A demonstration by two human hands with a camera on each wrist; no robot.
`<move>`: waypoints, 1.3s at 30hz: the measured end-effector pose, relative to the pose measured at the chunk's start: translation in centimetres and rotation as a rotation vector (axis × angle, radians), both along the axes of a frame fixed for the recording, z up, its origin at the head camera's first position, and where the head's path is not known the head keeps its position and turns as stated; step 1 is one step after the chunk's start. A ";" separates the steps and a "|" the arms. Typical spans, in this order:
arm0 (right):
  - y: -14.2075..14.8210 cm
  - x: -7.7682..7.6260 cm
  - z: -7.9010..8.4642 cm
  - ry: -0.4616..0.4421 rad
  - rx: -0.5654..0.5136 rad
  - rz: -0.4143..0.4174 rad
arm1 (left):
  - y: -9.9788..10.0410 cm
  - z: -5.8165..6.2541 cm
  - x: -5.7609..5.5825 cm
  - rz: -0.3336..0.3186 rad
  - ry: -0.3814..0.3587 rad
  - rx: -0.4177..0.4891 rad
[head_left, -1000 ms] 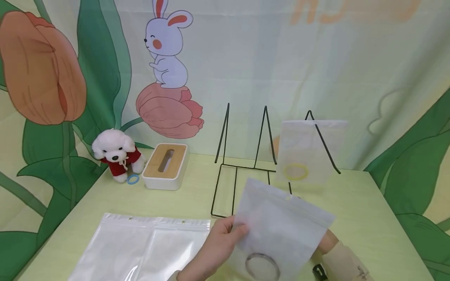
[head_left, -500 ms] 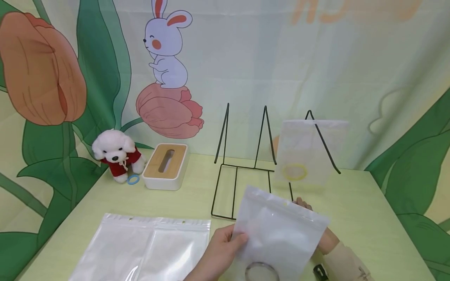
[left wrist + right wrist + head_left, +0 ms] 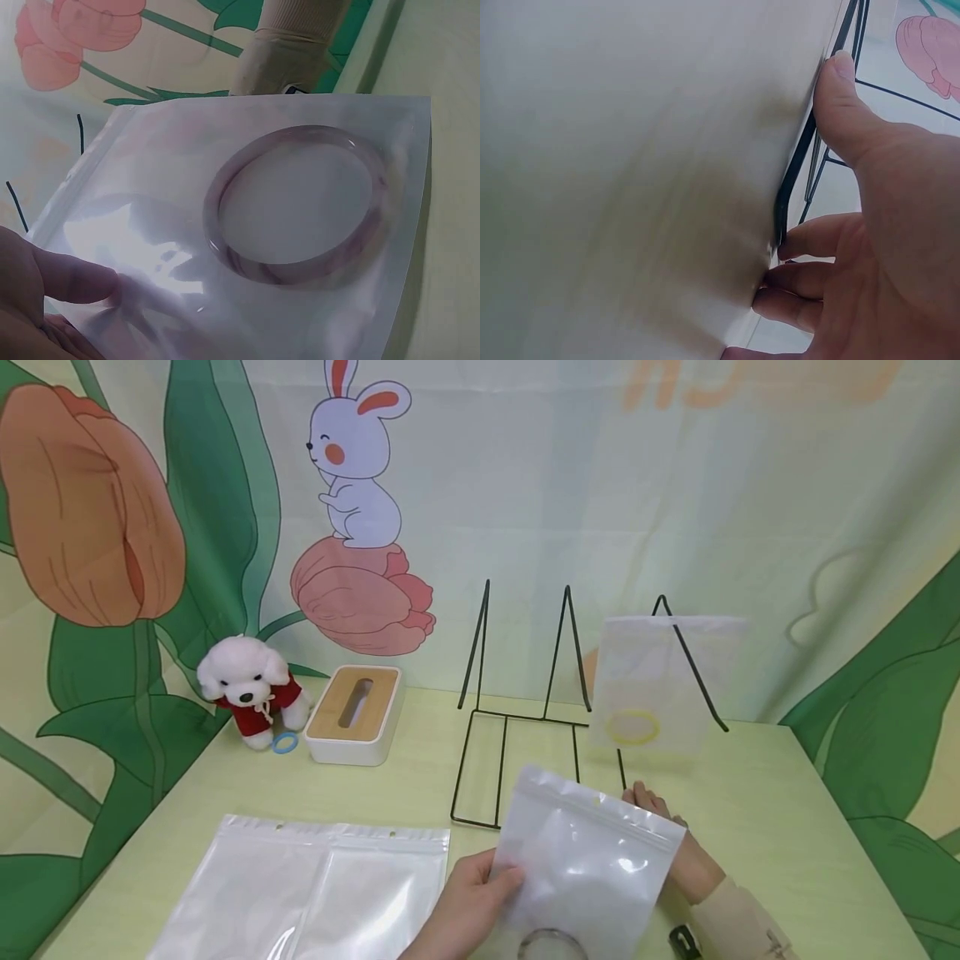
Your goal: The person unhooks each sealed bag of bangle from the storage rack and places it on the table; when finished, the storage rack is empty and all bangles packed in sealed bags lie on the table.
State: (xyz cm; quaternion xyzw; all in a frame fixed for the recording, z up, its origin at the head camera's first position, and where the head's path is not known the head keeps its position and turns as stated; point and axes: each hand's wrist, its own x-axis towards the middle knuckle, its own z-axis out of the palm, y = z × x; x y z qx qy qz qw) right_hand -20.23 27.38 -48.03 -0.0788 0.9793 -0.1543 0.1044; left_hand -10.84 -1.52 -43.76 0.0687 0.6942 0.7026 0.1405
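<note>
My left hand (image 3: pixel 476 897) pinches the left edge of a pale zip bag (image 3: pixel 585 852) between thumb and fingers. Inside the bag lies a purplish-grey bangle (image 3: pixel 213 199), near the bottom. Behind that bag, my right hand (image 3: pixel 651 800) rests at the front of a black wire rack (image 3: pixel 502 760); the bag covers part of it. In the right wrist view, loosely bent fingers and the thumb of the right hand (image 3: pixel 900 217) touch a black wire (image 3: pixel 799 161) low against the table. Another zip bag (image 3: pixel 637 677) hangs on the rack's right arm, with a yellow bangle (image 3: pixel 609 727) in it.
Flat bags (image 3: pixel 300 877) lie at the front left. A white tissue box (image 3: pixel 352 753) with a wooden lid, a plush dog (image 3: pixel 243 664) and a blue ring (image 3: pixel 275 744) stand at the back left. A small black object (image 3: pixel 682 941) is beside the right sleeve (image 3: pixel 738 914).
My left hand has drawn the bag with the bangle slightly down and to the left. More of my right hand now shows behind it. The rack and hanging bag look the same.
</note>
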 end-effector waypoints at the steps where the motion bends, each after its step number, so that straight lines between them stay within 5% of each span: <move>1: 0.6 -0.4 -1.2 0.035 0.009 0.016 | -0.1 -0.1 0.0 0.003 0.002 -0.003; 2: -0.2 0.3 0.1 0.037 0.029 0.010 | -0.2 -0.2 0.0 0.009 0.007 -0.008; 4: 0.5 0.0 -1.3 0.129 0.061 0.066 | -0.4 -0.3 0.2 0.017 0.013 -0.014; 8: 0.5 0.7 -1.2 0.229 0.071 0.110 | -0.9 -0.6 0.4 0.034 0.015 -0.028; 16: -0.5 1.5 1.0 0.187 0.058 0.109 | -1.8 -1.5 0.9 0.026 0.003 -0.052; 39: -0.7 1.2 0.5 0.108 0.102 0.067 | -3.0 -3.5 2.3 -0.069 -0.057 -0.056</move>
